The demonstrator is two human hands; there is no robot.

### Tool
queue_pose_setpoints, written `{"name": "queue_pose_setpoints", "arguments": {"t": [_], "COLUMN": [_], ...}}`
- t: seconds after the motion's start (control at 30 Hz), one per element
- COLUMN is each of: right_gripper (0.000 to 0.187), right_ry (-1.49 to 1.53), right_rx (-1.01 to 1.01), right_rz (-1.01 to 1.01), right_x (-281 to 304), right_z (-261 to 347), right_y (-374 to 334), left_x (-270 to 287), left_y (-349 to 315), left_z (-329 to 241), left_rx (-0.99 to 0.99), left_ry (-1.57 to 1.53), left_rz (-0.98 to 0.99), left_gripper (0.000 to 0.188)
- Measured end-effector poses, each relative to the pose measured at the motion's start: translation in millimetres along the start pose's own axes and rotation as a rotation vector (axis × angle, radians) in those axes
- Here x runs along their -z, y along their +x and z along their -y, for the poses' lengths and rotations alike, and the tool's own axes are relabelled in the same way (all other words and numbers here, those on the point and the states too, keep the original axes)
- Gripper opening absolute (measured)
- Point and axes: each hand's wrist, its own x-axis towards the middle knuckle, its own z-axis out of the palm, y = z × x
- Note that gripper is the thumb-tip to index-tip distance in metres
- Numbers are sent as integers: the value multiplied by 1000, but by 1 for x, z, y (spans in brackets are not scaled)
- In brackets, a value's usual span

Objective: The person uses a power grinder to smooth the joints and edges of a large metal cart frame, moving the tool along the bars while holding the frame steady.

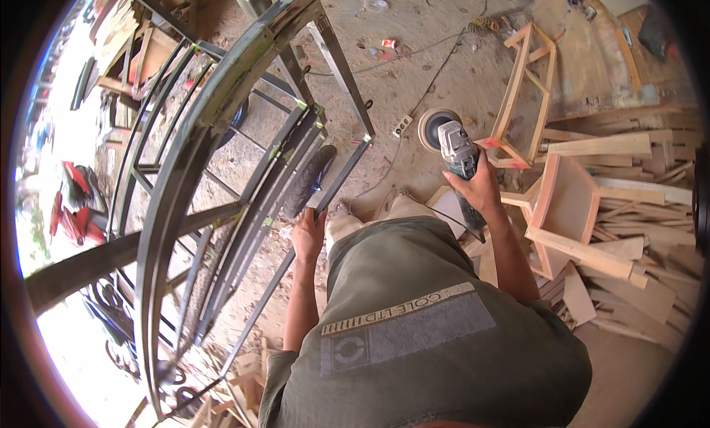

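Observation:
My right hand [482, 185] is wrapped around the body of an angle grinder [460, 153] in front of me, to the right. A round sanding or polishing disc [427, 132] is at the tool's far end, held out over the floor and apart from the metal. On the left stands a large welded metal frame [174, 162] with curved beams and parallel bars. My left hand [308, 236] grips a thin bar [346, 173] along its near side; some of its fingers are hidden.
A white socket block [401, 126] with a cord lies on the floor beyond the grinder. Wooden frames [509, 95] and a pile of wood offcuts [636, 232] take up the right side. A dark tyre [309, 182] shows behind the held bar. Red items [78, 206] are at far left.

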Motion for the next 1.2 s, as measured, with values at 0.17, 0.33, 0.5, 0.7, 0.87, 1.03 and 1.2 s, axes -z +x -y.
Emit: {"name": "queue_pose_setpoints", "arguments": {"t": [0.17, 0.33, 0.5, 0.7, 0.87, 1.03, 1.2], "right_gripper": [68, 65, 59, 60, 66, 70, 73], "right_ry": [121, 195, 246, 317, 382, 395, 322], "right_rx": [47, 88, 43, 52, 199, 255, 261], "right_rz": [15, -26, 5, 108, 176, 263, 310], "right_x": [40, 80, 114, 149, 158, 138, 133], "right_z": [-30, -89, -132, -132, -95, -60, -55], "right_y": [12, 5, -7, -40, -62, -69, -90], "left_x": [-12, -18, 3, 42, 54, 57, 50], "left_y": [-50, -105, -149, -164, -157, -160, -167], "left_z": [-63, -115, -174, -217, -211, -214, -218], "left_rx": [133, 130, 231, 239, 170, 165, 147], "left_ry": [80, 34, -20, -36, 59, 78, 55], "left_rz": [59, 58, 143, 134, 75, 84, 67], "left_gripper": [42, 49, 52, 50, 48, 52, 51]}}
